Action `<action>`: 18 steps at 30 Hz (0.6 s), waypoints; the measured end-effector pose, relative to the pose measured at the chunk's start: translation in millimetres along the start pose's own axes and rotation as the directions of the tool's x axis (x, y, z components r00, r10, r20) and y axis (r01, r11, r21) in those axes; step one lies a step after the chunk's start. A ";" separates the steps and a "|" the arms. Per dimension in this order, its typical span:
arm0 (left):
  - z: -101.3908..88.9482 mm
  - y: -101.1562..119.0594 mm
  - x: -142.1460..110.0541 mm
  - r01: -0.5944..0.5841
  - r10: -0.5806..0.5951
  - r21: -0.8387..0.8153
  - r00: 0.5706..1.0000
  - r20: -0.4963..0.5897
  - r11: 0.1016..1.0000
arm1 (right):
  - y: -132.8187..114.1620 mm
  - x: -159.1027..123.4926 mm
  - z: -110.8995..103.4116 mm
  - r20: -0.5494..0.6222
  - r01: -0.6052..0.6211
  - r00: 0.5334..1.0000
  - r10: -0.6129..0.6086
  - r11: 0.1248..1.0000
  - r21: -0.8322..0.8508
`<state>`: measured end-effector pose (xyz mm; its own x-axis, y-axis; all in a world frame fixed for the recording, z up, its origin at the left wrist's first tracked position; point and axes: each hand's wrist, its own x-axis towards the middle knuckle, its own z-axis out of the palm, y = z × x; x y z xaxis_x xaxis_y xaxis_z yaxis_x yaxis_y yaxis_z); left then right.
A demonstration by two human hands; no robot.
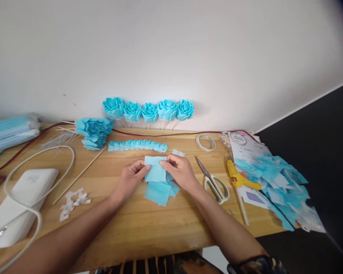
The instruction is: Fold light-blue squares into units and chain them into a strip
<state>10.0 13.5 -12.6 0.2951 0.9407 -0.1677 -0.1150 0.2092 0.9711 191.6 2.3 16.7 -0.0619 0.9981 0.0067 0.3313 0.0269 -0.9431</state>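
Note:
A light blue square of thin fabric-like sheet [155, 170] is held up between my two hands. My left hand [133, 175] pinches its left edge, thumb in front and fingers behind. On the opposite side, my right hand [179, 170] grips the upper right corner the same way. Just below lie more loose blue squares [157, 193] on the wooden table. Behind my hands runs a row of folded blue petals [137, 145]. A few small white pieces [178, 153] sit beyond my right hand.
Blue flowers [150, 112] on sticks lean against the wall; others [94, 131] lie left. Scissors [213, 180], a tape roll [205, 142], a yellow glue gun [240, 177] and a blue sheet pile [274, 182] are right. A white power bank [25, 205], cable [71, 152] and stick [80, 175] lie left.

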 end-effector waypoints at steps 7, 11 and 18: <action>-2.0 -0.5 0.9 -0.009 0.009 0.000 1.000 0.022 1.000 | 6.4 -7.9 3.8 -0.052 0.039 0.998 -0.041 0.999 -0.031; -1.0 2.8 -0.7 -0.064 0.064 -0.010 0.998 -0.005 0.998 | 9.0 -9.7 5.6 -0.097 0.042 0.994 -0.047 0.998 -0.046; -1.0 2.4 -0.4 0.015 -0.011 -0.052 0.997 0.072 0.999 | 9.8 -11.8 9.2 -0.086 0.038 0.996 -0.038 0.999 -0.009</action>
<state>8.7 13.9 -10.4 0.3638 0.9167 -0.1654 -0.1601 0.2365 0.9584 186.9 -9.7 4.4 0.0065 0.9974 0.0712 0.3374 0.0649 -0.9391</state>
